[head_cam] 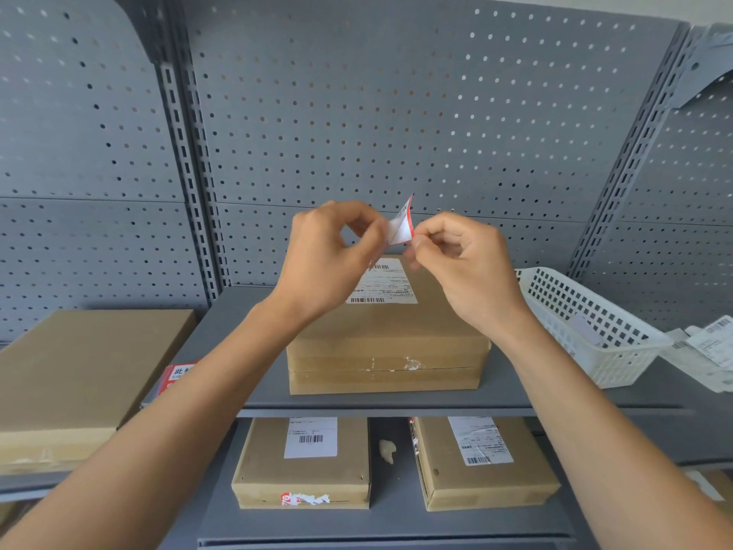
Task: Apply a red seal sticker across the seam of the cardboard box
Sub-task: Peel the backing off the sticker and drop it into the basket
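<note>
A brown cardboard box (pixel 386 343) with a white shipping label on top stands on the grey shelf (pixel 222 323), its front seam running sideways with white residue on it. Above the box, my left hand (pixel 329 252) and my right hand (pixel 464 260) both pinch a small red-edged seal sticker (pixel 401 228), which curls upward with its white side showing. The two hands meet at the sticker, clear of the box.
A stack of red stickers (pixel 176 377) lies left of the box. A large flat carton (pixel 75 375) sits at far left, a white plastic basket (pixel 587 323) and loose labels at right. Two labelled boxes (pixel 305 462) (pixel 484 462) lie on the lower shelf.
</note>
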Demonstrator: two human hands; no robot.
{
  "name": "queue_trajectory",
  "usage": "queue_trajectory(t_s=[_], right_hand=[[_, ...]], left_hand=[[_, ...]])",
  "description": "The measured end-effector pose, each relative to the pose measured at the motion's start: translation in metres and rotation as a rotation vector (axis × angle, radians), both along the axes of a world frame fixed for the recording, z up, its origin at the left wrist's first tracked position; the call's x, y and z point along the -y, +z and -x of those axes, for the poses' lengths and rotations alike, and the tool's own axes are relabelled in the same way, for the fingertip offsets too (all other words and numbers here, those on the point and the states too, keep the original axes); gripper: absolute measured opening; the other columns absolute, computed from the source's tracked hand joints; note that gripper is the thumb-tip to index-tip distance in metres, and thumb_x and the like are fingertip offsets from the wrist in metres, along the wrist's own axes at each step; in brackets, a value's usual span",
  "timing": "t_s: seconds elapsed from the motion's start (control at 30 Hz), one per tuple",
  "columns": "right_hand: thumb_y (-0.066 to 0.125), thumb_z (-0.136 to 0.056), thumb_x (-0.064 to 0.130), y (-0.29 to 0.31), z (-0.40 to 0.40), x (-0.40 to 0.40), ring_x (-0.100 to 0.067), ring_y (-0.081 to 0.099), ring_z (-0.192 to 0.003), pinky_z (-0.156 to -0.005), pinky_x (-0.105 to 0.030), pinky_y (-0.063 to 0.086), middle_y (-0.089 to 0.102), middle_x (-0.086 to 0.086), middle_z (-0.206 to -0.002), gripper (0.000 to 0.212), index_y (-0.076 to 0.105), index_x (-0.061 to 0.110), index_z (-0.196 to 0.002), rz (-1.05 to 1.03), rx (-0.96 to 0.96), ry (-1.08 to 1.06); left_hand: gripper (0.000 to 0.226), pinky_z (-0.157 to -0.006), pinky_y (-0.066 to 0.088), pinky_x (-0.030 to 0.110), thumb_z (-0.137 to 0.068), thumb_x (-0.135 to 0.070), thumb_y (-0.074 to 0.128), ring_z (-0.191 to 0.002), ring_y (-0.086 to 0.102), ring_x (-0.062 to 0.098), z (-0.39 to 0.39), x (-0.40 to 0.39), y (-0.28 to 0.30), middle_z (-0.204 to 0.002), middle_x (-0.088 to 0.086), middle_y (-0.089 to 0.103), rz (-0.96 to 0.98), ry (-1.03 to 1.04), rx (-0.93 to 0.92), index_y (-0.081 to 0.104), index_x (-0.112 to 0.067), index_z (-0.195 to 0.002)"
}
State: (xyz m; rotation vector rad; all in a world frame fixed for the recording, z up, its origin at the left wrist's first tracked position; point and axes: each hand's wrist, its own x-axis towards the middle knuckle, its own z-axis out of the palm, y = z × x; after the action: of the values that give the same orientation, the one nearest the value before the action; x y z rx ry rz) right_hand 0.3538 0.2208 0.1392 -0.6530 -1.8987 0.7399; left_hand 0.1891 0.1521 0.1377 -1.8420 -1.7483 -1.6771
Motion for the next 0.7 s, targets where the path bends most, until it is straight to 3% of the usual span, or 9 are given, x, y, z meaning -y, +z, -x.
queue_trajectory(t_s=[0.07,0.13,0.23,0.33,0.4,0.6,0.7], right_hand=[[0.061,-0.093,0.002,0.0,-0.002,-0.002,-0.011,0.071,-0.067,-0.066,-0.011,0.049,0.075,-0.007,-0.078,0.013,0.069,0.007,-0.084,0.022,-0.006,0.002],[0.06,-0.093,0.001,-0.001,-0.005,-0.005,-0.006,0.069,-0.065,-0.068,-0.009,0.048,0.075,-0.006,-0.079,0.013,0.068,0.007,-0.084,0.034,-0.008,-0.004],[0.061,-0.092,0.002,-0.002,-0.008,-0.01,-0.009,0.069,-0.065,-0.072,-0.015,0.051,0.075,-0.004,-0.078,0.014,0.069,0.01,-0.084,0.053,-0.018,-0.025],[0.061,-0.092,0.004,-0.003,-0.012,-0.013,-0.012,0.07,-0.067,-0.077,-0.026,0.057,0.076,-0.002,-0.077,0.012,0.07,0.008,-0.085,0.088,-0.021,-0.052],[0.06,-0.092,0.004,-0.003,-0.016,-0.015,-0.013,0.07,-0.067,-0.078,-0.031,0.056,0.076,-0.001,-0.076,0.012,0.069,0.006,-0.085,0.117,-0.025,-0.075],[0.059,-0.092,0.005,-0.002,-0.029,-0.02,-0.01,0.071,-0.068,-0.073,-0.024,0.054,0.077,-0.002,-0.078,0.015,0.07,0.009,-0.083,0.171,-0.024,-0.169],[0.058,-0.092,0.004,0.001,-0.037,-0.021,-0.01,0.069,-0.066,-0.068,-0.021,0.054,0.076,-0.003,-0.079,0.017,0.07,0.011,-0.082,0.204,-0.032,-0.194]], left_hand=[[0.02,-0.06,0.035,0.006,-0.095,-0.012,0.062,-0.059,0.054,-0.01,0.005,0.001,0.002,-0.08,-0.008,0.074,0.026,-0.011,0.101,0.076,-0.012,-0.081],[0.02,-0.059,0.036,0.007,-0.096,-0.012,0.062,-0.055,0.053,-0.011,0.012,0.001,0.004,-0.08,-0.01,0.074,0.036,-0.027,0.191,0.076,-0.013,-0.082],[0.021,-0.075,0.049,0.017,-0.095,-0.014,0.062,-0.076,0.067,0.002,0.023,0.0,0.004,-0.077,-0.011,0.075,0.027,-0.045,0.311,0.075,-0.015,-0.079],[0.022,-0.077,0.053,0.023,-0.095,-0.013,0.061,-0.079,0.067,0.008,0.032,-0.001,0.004,-0.078,-0.007,0.076,0.017,-0.038,0.404,0.075,-0.012,-0.079],[0.022,-0.077,0.053,0.022,-0.096,-0.012,0.06,-0.078,0.066,0.008,0.037,-0.002,0.004,-0.079,-0.006,0.077,0.004,-0.033,0.462,0.076,-0.011,-0.08],[0.022,-0.061,0.043,0.008,-0.098,-0.011,0.06,-0.067,0.064,0.0,0.043,-0.002,0.004,-0.077,-0.005,0.074,-0.071,0.01,0.572,0.074,-0.012,-0.082],[0.023,-0.059,0.043,0.009,-0.097,-0.012,0.06,-0.069,0.066,0.003,0.045,-0.003,0.006,-0.074,-0.01,0.074,-0.093,0.034,0.606,0.073,-0.017,-0.079]])
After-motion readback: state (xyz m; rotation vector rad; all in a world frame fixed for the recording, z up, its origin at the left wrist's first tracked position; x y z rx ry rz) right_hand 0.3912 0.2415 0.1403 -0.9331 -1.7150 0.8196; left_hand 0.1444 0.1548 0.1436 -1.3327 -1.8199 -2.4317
